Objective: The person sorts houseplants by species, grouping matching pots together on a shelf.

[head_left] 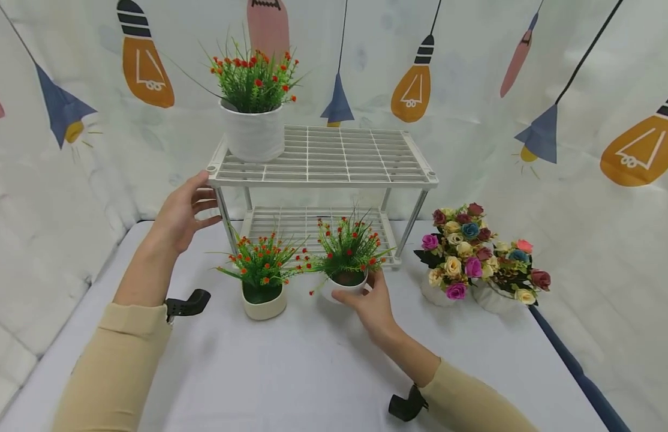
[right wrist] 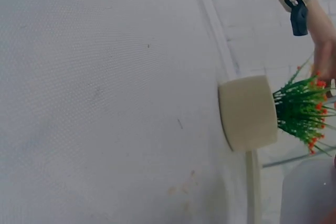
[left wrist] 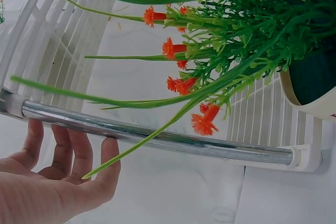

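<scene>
In the head view my right hand grips a small white pot of green artificial grass with red flowers. The thumb lies on its front and the fingers on its right side. My left hand is at the front left leg of a white two-tier rack. Seen from the left wrist, its extended fingertips touch the chrome leg. Just left of the held pot, a cream pot with similar red flowers stands on the table. The right wrist view shows this cream pot sideways.
A larger white pot with red flowers stands on the left of the rack's top tier. Right of the rack, two pots hold colourful artificial roses. White cloth covers the table; a printed curtain hangs behind.
</scene>
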`<state>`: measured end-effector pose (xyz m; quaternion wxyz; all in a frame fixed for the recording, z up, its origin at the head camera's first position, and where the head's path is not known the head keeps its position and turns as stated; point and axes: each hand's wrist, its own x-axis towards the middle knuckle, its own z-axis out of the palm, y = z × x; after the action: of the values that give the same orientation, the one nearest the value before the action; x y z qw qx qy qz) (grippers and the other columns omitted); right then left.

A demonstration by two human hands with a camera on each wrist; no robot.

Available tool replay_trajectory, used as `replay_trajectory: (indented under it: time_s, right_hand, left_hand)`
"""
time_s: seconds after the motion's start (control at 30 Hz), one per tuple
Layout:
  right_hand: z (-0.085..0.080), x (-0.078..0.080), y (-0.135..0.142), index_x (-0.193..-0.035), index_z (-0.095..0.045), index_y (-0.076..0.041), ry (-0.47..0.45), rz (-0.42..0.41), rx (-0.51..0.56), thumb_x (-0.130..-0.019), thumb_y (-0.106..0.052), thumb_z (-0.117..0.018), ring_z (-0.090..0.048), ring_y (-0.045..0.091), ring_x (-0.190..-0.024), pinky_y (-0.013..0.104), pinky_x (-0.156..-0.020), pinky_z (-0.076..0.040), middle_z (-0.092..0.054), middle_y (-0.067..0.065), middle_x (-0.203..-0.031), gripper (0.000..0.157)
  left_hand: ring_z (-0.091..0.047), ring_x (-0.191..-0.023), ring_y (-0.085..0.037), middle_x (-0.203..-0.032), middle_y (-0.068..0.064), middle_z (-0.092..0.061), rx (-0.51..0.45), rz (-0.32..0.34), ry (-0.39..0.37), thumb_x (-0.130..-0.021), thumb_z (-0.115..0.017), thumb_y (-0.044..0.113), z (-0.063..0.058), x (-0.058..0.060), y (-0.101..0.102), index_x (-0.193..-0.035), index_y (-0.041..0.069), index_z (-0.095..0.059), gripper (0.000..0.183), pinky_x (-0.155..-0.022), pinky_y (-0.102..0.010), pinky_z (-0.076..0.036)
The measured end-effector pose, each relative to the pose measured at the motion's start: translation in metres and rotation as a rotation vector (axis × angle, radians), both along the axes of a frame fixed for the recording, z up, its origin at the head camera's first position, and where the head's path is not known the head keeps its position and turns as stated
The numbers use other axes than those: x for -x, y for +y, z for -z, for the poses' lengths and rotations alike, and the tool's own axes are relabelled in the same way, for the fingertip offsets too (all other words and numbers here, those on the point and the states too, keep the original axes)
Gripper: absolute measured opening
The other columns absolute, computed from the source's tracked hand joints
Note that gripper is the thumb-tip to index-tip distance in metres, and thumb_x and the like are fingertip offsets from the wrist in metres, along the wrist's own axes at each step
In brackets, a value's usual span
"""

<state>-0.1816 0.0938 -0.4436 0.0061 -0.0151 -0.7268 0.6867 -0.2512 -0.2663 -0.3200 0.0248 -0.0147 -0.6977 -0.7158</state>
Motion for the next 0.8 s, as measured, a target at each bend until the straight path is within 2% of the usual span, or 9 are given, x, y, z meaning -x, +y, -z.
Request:
replay_trajectory:
  time_s: [0.23, 0.4, 0.53, 0.8]
  right_hand:
    - [-0.029, -0.006, 0.016, -0.155, -0.032, -0.015, 0.083, -0.066, 0.051, -0.080, -0.004, -0.088, -0.041, 0.029, -0.138, 0.052, -0.116, -0.031, -0.044, 0.007, -0.152, 0.094]
    - [-0.050, -0.010, 0.025, -0.158, -0.025, -0.017, 0.151, -0.079, 0.075, -0.082, -0.004, -0.087, -0.039, 0.022, -0.141, 0.051, -0.118, -0.027, -0.040, 0.002, -0.155, 0.099]
    - [-0.061, -0.012, 0.029, -0.159, -0.021, -0.017, 0.174, -0.094, 0.115, -0.084, -0.001, -0.083, -0.039, 0.022, -0.142, 0.049, -0.118, -0.029, -0.037, 0.002, -0.158, 0.099]
    - [-0.084, -0.016, 0.034, -0.158, -0.025, -0.017, 0.234, -0.135, 0.157, -0.086, 0.002, -0.078, -0.045, 0.021, -0.138, 0.045, -0.113, -0.037, -0.042, 0.002, -0.153, 0.091]
  left_hand:
    - [-0.047, -0.114, -0.019, -0.124, -0.003, -0.044, -0.029, 0.001, -0.010, -0.105, -0.048, 0.057, -0.003, -0.002, -0.003, -0.128, 0.023, -0.055, 0.041, -0.114, -0.066, -0.025]
    - [-0.048, -0.114, -0.018, -0.124, -0.002, -0.045, -0.042, -0.004, -0.014, -0.104, -0.050, 0.057, -0.005, -0.003, -0.004, -0.128, 0.022, -0.056, 0.043, -0.114, -0.064, -0.025]
    - [-0.048, -0.114, -0.018, -0.125, -0.002, -0.045, -0.041, -0.004, -0.016, -0.104, -0.049, 0.057, -0.005, -0.001, -0.004, -0.129, 0.023, -0.056, 0.042, -0.114, -0.064, -0.025]
    - [-0.047, -0.116, -0.019, -0.126, -0.004, -0.044, 0.009, -0.008, -0.033, -0.103, -0.048, 0.061, -0.006, 0.000, 0.000, -0.131, 0.020, -0.054, 0.050, -0.111, -0.061, -0.031]
